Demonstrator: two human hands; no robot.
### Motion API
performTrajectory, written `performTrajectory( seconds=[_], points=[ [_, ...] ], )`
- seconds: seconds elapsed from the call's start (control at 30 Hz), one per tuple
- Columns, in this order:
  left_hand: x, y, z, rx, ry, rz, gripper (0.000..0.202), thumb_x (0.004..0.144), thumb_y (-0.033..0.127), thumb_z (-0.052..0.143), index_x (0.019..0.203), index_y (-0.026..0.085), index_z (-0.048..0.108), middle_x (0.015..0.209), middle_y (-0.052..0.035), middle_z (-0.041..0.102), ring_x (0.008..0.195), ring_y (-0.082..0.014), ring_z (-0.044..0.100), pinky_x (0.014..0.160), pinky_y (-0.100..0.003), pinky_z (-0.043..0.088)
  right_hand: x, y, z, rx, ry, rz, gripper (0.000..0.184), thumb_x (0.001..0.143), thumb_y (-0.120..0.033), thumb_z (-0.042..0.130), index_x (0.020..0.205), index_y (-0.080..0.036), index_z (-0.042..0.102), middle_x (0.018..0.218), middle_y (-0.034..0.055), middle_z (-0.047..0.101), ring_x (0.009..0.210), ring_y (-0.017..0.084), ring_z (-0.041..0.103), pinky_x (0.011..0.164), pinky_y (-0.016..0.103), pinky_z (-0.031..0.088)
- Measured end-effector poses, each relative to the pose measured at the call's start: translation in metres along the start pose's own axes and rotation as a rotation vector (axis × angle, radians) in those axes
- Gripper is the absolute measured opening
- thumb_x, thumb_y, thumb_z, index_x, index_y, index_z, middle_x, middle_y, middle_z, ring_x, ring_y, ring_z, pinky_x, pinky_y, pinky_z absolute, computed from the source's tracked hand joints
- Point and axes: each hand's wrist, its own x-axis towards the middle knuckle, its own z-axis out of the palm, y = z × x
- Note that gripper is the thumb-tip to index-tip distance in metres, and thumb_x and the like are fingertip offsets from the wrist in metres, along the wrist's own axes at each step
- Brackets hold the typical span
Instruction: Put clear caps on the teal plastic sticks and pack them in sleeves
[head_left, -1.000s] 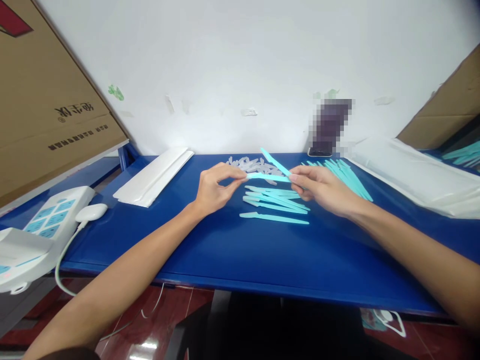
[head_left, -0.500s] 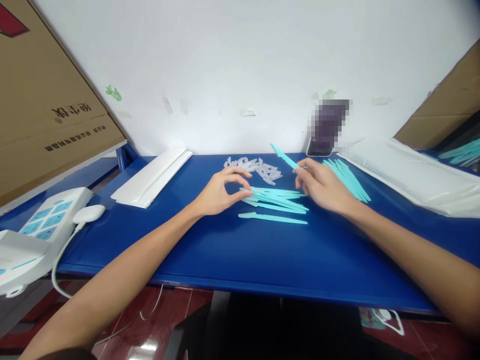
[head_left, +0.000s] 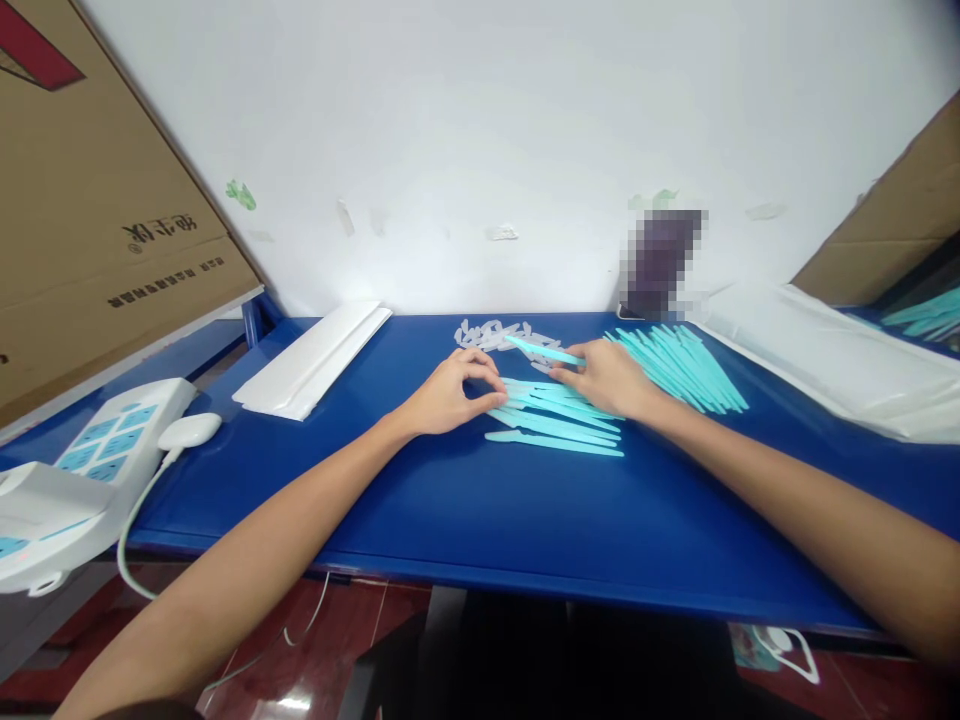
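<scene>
My left hand (head_left: 454, 393) rests on the blue table (head_left: 420, 500), its fingertips curled at the left ends of several turquoise plastic sticks (head_left: 559, 420) lying in a loose row. What it grips, if anything, I cannot make out. My right hand (head_left: 607, 378) pinches one turquoise stick (head_left: 541, 350) that points left, low over the row and close to a heap of small clear plastic caps (head_left: 499, 336). A larger fan of turquoise sticks (head_left: 686, 365) lies just right of my right hand.
A white folded packet (head_left: 311, 358) lies at the back left. A white device with blue buttons (head_left: 71, 470) and a corded white puck (head_left: 189, 431) sit at the left edge. White plastic bags (head_left: 832, 355) and cardboard boxes (head_left: 90, 220) flank the table. A blurred dark object (head_left: 660, 260) leans on the wall.
The stick held between both hands was laid on the row. My left hand dropped to the row's left end; my right hand lowered the other stick toward the clear caps.
</scene>
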Motion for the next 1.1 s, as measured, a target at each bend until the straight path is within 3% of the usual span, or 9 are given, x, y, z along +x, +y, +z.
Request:
performTrajectory(
  seconds=[0.1,0.23,0.33,0.47,0.63,0.73,0.93,1.1],
  points=[
    [0.003,-0.005,0.003,-0.026,0.125,-0.083,0.025,0.092,0.042,0.065,0.084,0.022,0.077,0.092,-0.0058,0.071,0.088,-0.0217,0.061,0.083,-0.038,0.049,-0.002,0.002,0.0,0.019,0.055,-0.019,0.026,0.09,-0.042,0.062,0.084,-0.02,0.076,0.06,0.0026,0.061,0.06,0.019,0.052,0.059,0.031,0.033],
    [0.005,-0.003,0.004,-0.089,0.235,-0.133,0.032,0.096,0.047,0.059,0.098,0.02,0.077,0.093,-0.005,0.075,0.08,-0.0191,0.061,0.073,-0.033,0.047,-0.016,-0.01,-0.008,0.245,0.089,-0.057,0.042,0.092,-0.054,0.057,0.083,-0.017,0.074,0.057,-0.001,0.05,0.055,0.015,0.041,0.056,0.03,0.032],
    [0.004,0.01,0.005,-0.146,0.225,-0.091,0.035,0.096,0.049,0.059,0.109,0.02,0.073,0.09,-0.0037,0.073,0.076,-0.0172,0.059,0.07,-0.03,0.046,-0.03,-0.026,-0.012,0.456,0.014,-0.131,0.048,0.091,-0.062,0.056,0.084,-0.017,0.072,0.062,-0.0016,0.05,0.056,0.013,0.038,0.056,0.029,0.033],
    [0.003,0.029,0.008,-0.12,0.167,0.035,0.028,0.097,0.045,0.06,0.089,0.02,0.071,0.083,-0.0029,0.069,0.077,-0.0169,0.056,0.073,-0.03,0.046,-0.042,-0.039,-0.012,0.545,-0.041,-0.225,0.046,0.092,-0.061,0.056,0.08,-0.019,0.068,0.072,0.0012,0.058,0.065,0.016,0.046,0.062,0.03,0.037],
    [0.002,0.025,0.006,-0.253,0.295,0.013,0.034,0.099,0.043,0.054,0.075,0.019,0.059,0.072,-0.0011,0.059,0.07,-0.0159,0.053,0.069,-0.03,0.044,-0.044,-0.026,-0.015,0.382,0.026,-0.258,0.043,0.102,-0.054,0.041,0.099,-0.021,0.068,0.079,0.0016,0.063,0.066,0.017,0.051,0.064,0.03,0.037],
    [0.002,0.015,0.002,-0.314,0.368,-0.014,0.036,0.099,0.044,0.053,0.072,0.019,0.057,0.073,-0.002,0.058,0.072,-0.0168,0.054,0.072,-0.031,0.045,-0.045,-0.016,-0.018,0.255,0.036,-0.285,0.042,0.105,-0.048,0.036,0.092,-0.021,0.065,0.073,0.0007,0.06,0.062,0.016,0.051,0.064,0.03,0.035],
    [0.002,0.009,0.001,-0.316,0.363,-0.009,0.039,0.097,0.048,0.053,0.071,0.02,0.056,0.071,-0.0024,0.057,0.071,-0.0177,0.052,0.071,-0.033,0.045,-0.046,-0.012,-0.02,0.205,0.019,-0.281,0.042,0.105,-0.049,0.035,0.092,-0.022,0.065,0.066,-0.0009,0.056,0.06,0.017,0.051,0.064,0.031,0.034],
    [0.001,0.009,0.002,-0.341,0.379,0.048,0.036,0.098,0.042,0.054,0.071,0.019,0.055,0.071,-0.0014,0.054,0.07,-0.0165,0.049,0.07,-0.032,0.04,-0.044,-0.012,-0.02,0.211,0.032,-0.282,0.042,0.105,-0.048,0.035,0.088,-0.021,0.062,0.068,-0.001,0.056,0.062,0.016,0.05,0.064,0.03,0.033]
  ],
)
